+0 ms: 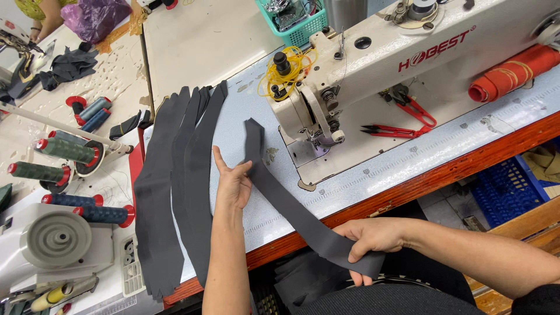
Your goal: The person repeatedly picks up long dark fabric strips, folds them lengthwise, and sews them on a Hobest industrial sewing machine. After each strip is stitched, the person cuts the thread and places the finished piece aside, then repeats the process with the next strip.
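A long dark grey fabric strip (280, 195) runs diagonally across the pale blue sewing table (361, 175), from near the machine's foot down past the table's front edge. My left hand (232, 181) pinches the strip's upper part between thumb and fingers. At the lower end, over my lap, my right hand (373, 236) grips the same strip. A stack of similar dark curved strips (181, 181) lies just left of my left forearm.
A cream sewing machine (379, 76) stands at the right with red thread snips (396, 129), yellow rubber bands (291, 67) and an orange fabric roll (513, 73). Thread spools (64, 150) sit on a stand at left. A teal basket (294, 20) is behind.
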